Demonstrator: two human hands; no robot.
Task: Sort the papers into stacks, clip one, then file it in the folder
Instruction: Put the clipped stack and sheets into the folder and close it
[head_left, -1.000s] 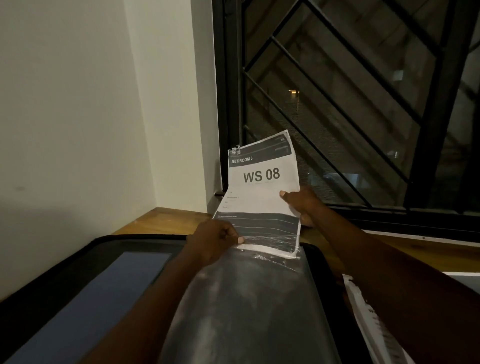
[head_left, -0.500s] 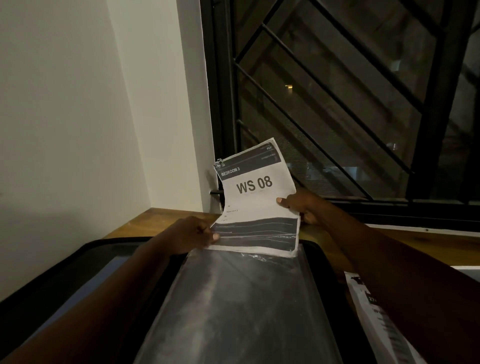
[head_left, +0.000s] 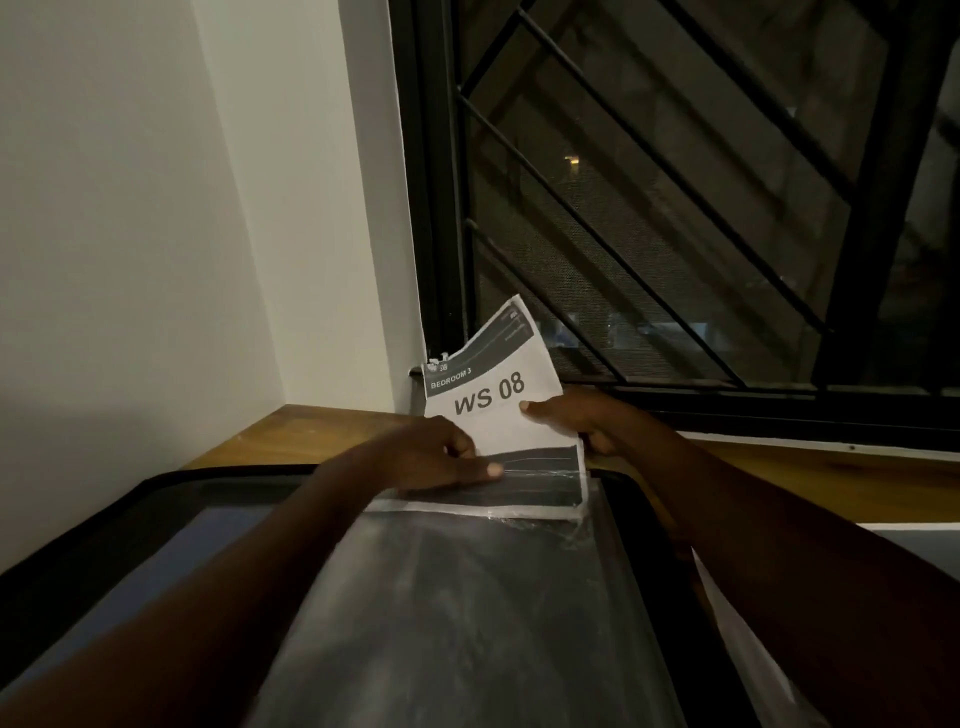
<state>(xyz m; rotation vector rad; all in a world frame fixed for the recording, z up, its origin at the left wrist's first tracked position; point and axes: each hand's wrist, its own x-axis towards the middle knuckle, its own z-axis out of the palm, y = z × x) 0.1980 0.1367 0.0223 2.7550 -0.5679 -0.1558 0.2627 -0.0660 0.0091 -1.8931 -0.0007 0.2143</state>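
The black folder lies open at the back left corner of the wooden desk. The left hand pinches the clear pocket at its top edge. The right hand pinches the right side of the paper, whose bottom sits inside the pocket.

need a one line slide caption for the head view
Both hands, left and right, feed the clipped white "WS 08" sheet into the black folder's clear plastic sleeve.
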